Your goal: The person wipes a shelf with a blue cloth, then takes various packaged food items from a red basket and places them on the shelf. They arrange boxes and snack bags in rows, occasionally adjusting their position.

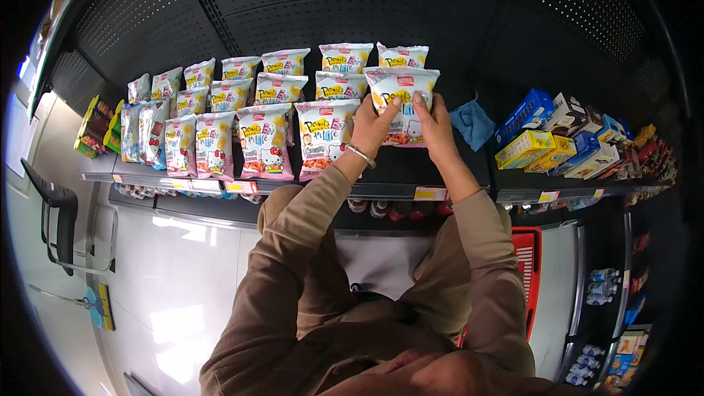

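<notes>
Both of my hands grip one snack bag [404, 80], white on top and pink below, over the black shelf. My left hand [375, 124] holds its left side and wears a bangle at the wrist. On the bag's right side is my right hand [434, 121], its thumb pressed on the front. Behind it stands a similar bag [402, 56]. Rows of upright matching bags [324, 132] fill the shelf to the left. Right of my right hand lies a crumpled blue cloth [473, 124].
Boxed snacks [525, 151] stand farther right. Price tags line the shelf edge [379, 190], with bottles beneath. A red shopping basket [528, 264] sits on the floor by my right side. At left are a black chair [60, 220] and a mop [99, 305]. Water bottles [602, 286] occupy the right shelving.
</notes>
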`<state>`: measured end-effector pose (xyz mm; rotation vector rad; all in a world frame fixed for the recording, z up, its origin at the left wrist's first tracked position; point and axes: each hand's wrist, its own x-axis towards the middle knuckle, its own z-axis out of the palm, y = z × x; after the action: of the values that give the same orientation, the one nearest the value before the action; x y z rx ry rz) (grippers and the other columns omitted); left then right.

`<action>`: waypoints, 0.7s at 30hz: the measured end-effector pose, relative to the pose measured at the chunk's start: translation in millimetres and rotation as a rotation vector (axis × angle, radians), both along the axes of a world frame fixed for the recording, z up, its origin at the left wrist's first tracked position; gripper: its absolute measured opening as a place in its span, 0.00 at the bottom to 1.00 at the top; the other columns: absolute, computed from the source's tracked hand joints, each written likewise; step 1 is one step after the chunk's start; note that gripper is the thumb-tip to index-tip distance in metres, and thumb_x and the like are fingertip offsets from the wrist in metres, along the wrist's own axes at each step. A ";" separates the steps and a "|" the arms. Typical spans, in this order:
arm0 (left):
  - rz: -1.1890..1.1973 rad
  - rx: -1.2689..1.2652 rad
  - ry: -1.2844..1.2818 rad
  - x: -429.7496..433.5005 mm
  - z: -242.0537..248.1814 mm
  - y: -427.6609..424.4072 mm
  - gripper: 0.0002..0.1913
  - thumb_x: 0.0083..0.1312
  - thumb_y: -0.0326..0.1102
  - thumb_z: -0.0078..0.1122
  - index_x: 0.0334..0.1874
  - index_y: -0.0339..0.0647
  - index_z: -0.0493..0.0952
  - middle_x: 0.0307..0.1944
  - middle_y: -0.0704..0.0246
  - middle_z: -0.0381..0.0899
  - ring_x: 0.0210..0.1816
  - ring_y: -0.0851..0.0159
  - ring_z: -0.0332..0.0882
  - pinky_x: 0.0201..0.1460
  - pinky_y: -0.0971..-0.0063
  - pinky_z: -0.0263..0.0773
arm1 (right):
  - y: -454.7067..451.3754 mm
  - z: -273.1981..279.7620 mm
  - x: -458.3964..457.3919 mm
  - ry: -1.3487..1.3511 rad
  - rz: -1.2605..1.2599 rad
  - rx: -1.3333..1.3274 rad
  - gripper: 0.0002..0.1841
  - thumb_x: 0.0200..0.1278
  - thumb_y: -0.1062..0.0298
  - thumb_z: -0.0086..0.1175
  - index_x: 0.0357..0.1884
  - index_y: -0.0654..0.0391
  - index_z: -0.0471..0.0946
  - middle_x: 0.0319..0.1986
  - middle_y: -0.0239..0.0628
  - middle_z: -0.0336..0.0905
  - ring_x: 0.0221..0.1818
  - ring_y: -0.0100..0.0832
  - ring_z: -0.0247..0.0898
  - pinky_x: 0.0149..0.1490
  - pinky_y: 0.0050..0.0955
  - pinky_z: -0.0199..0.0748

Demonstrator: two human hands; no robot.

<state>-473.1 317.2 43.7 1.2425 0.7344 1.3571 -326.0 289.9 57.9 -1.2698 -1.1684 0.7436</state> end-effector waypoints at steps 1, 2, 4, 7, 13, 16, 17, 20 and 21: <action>0.010 0.054 0.022 -0.4 2.2 -3.6 0.27 0.68 0.49 0.67 0.56 0.30 0.74 0.45 0.66 0.83 0.43 0.73 0.79 0.46 0.76 0.75 | -1.5 2.2 -2.8 0.008 0.002 0.023 0.30 0.72 0.45 0.55 0.55 0.67 0.72 0.44 0.51 0.82 0.45 0.35 0.80 0.49 0.32 0.76; 0.021 0.117 0.040 -1.0 4.5 -6.3 0.27 0.68 0.49 0.67 0.56 0.30 0.74 0.45 0.66 0.83 0.43 0.73 0.78 0.46 0.76 0.75 | -3.0 4.1 -5.5 0.020 0.010 0.055 0.30 0.72 0.45 0.55 0.55 0.67 0.72 0.44 0.50 0.82 0.45 0.35 0.80 0.49 0.32 0.76; 0.004 0.113 0.005 -2.2 8.9 -9.5 0.27 0.69 0.50 0.65 0.55 0.29 0.75 0.45 0.65 0.84 0.43 0.73 0.79 0.46 0.76 0.75 | -6.1 7.4 -10.7 0.033 0.016 0.117 0.27 0.74 0.46 0.53 0.53 0.66 0.73 0.42 0.48 0.82 0.44 0.34 0.80 0.49 0.32 0.76; 0.032 0.131 0.043 -4.8 12.5 -13.0 0.28 0.70 0.52 0.63 0.53 0.29 0.76 0.43 0.64 0.84 0.42 0.73 0.79 0.46 0.76 0.75 | -12.1 9.7 -14.2 -0.037 0.001 0.146 0.24 0.76 0.49 0.51 0.52 0.65 0.74 0.41 0.45 0.83 0.44 0.32 0.80 0.48 0.31 0.76; 0.140 0.171 0.173 -5.5 8.6 -15.3 0.28 0.72 0.56 0.57 0.50 0.29 0.78 0.39 0.61 0.85 0.40 0.70 0.81 0.44 0.73 0.75 | -16.8 3.1 -10.8 0.042 0.001 0.215 0.22 0.77 0.52 0.49 0.53 0.65 0.74 0.41 0.43 0.83 0.42 0.30 0.79 0.48 0.31 0.75; 0.151 0.165 0.160 -3.2 6.5 -14.9 0.30 0.76 0.57 0.48 0.45 0.27 0.79 0.35 0.61 0.84 0.38 0.69 0.79 0.43 0.72 0.74 | -20.9 -1.0 -7.6 0.047 -0.043 0.226 0.22 0.77 0.52 0.49 0.54 0.64 0.74 0.41 0.43 0.83 0.42 0.28 0.77 0.49 0.30 0.75; 0.126 0.092 0.133 -2.7 6.7 -14.0 0.31 0.78 0.56 0.45 0.44 0.26 0.79 0.35 0.62 0.84 0.37 0.70 0.78 0.42 0.72 0.74 | -24.6 -1.2 -5.8 0.017 -0.057 0.239 0.22 0.78 0.52 0.49 0.55 0.65 0.74 0.41 0.43 0.82 0.43 0.27 0.77 0.49 0.29 0.75; -0.034 -0.062 -0.049 -1.0 5.9 -16.7 0.31 0.80 0.55 0.40 0.44 0.26 0.79 0.39 0.67 0.83 0.40 0.75 0.75 0.44 0.76 0.73 | -42.4 3.6 -1.6 0.102 -0.034 0.238 0.23 0.78 0.52 0.48 0.57 0.65 0.73 0.45 0.41 0.81 0.44 0.26 0.77 0.50 0.27 0.74; -0.107 -0.087 -0.138 1.6 6.2 -16.0 0.31 0.80 0.55 0.40 0.45 0.27 0.80 0.40 0.67 0.83 0.41 0.76 0.75 0.45 0.77 0.72 | -49.7 7.3 0.2 0.143 -0.031 0.228 0.23 0.78 0.52 0.48 0.57 0.65 0.73 0.46 0.40 0.81 0.44 0.26 0.77 0.50 0.26 0.74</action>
<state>-471.4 301.2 50.0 1.0929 0.6159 1.2956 -325.8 240.2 65.2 -1.0262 -1.0816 0.6470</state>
